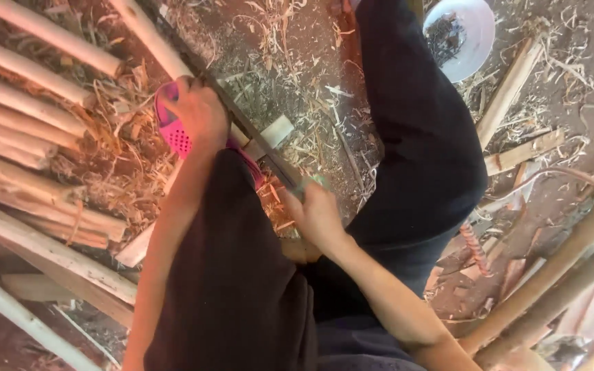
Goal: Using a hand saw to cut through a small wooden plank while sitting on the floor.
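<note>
I sit with both legs in dark trousers stretched over ground strewn with wood shavings. My left hand (199, 111) is closed around a pale peeled stick (151, 36) that slants up to the left. A long dark blade (256, 141) lies along that stick. My right hand (317, 214) grips the blade's greenish handle (313, 181) at its near end, between my knees. Under my left hand is a pink sandal (173, 134) on my foot.
Several peeled pale poles (22, 103) lie stacked at the left. A white bowl (463, 31) with dark bits stands at the top right. Flat wood offcuts (517, 82) and brown bamboo poles (558, 275) lie at the right. A white pipe (22, 316) crosses the lower left.
</note>
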